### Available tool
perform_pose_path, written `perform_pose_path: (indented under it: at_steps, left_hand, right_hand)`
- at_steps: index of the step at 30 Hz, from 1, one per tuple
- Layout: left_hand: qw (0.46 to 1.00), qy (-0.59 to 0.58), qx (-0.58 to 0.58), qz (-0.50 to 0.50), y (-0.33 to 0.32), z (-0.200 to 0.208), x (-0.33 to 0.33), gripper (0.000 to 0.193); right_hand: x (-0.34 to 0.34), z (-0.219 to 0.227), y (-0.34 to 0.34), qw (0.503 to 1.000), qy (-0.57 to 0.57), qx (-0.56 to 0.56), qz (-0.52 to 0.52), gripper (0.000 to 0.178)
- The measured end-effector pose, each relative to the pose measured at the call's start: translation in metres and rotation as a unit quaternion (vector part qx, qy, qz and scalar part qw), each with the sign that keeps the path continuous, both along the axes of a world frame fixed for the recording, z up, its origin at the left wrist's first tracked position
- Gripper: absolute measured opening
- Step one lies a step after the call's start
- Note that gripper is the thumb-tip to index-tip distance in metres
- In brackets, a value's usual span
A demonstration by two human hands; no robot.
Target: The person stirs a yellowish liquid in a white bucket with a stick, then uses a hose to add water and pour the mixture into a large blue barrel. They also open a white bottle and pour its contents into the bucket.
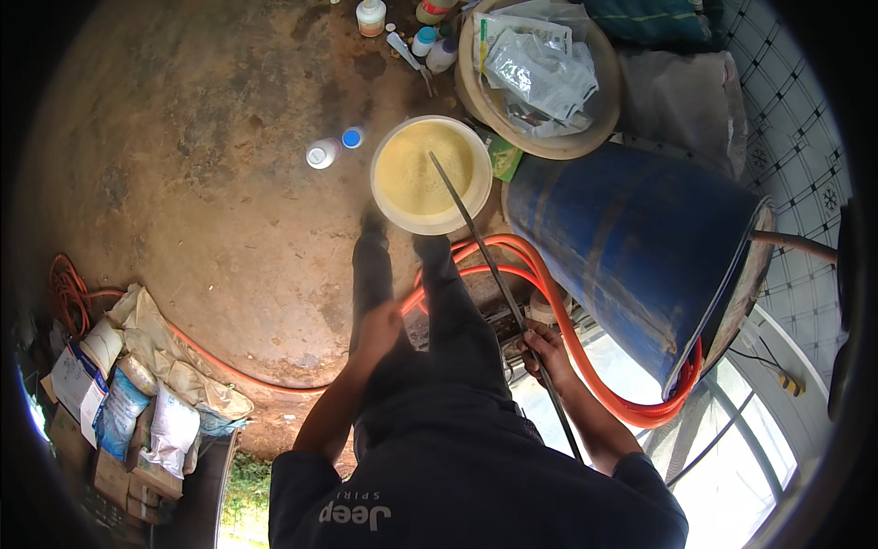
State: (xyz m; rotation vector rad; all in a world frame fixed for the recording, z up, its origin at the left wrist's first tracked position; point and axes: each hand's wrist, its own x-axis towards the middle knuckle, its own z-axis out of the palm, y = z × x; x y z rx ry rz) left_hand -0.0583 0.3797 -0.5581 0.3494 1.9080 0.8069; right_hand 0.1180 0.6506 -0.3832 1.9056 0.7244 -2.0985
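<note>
My right hand (547, 351) is closed around a long dark rod (484, 248). The rod slants away from me, and its far end dips into a pale bucket (482, 186) of frothy yellowish liquid (407, 174). My left hand (380, 331) hangs over my left thigh, beside a looped orange hose (526, 242). Motion smears its fingers, so I cannot make out whether it touches the hose. Left of the bucket stand a white bottle (322, 154) and a blue-topped one (352, 137).
A large blue barrel (622, 247) lies to the right, with the hose passing its mouth. Behind it, a wide tub (471, 87) holds plastic packets (540, 73). Several bottles stand at the far side, including a white jar (370, 18). Sacks and boxes (174, 425) are piled lower left.
</note>
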Motion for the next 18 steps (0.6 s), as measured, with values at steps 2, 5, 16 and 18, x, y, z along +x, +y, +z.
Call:
perform_pose_path:
  at_steps: [2, 5, 16, 18]
  left_hand:
    - [1.0, 0.004, -0.002, -0.007, 0.003, 0.001, -0.003, 0.017]
    - [1.0, 0.009, 0.002, -0.008, 0.007, 0.006, -0.007, 0.016]
    - [0.999, 0.023, -0.011, -0.026, 0.01, 0.011, -0.016, 0.019]
    - [0.999, 0.018, -0.013, -0.036, 0.01, 0.01, -0.016, 0.02]
  right_hand:
    - [-0.003, -0.001, -0.002, 1.0, 0.0, 0.01, 0.003, 0.039]
    - [-0.007, 0.0, -0.002, 1.0, -0.002, 0.016, 0.007, 0.04]
    - [-0.007, 0.003, -0.005, 0.993, 0.0, 0.056, 0.103, 0.047]
    - [-0.005, -0.003, -0.003, 0.995, 0.002, 0.047, 0.084, 0.049]
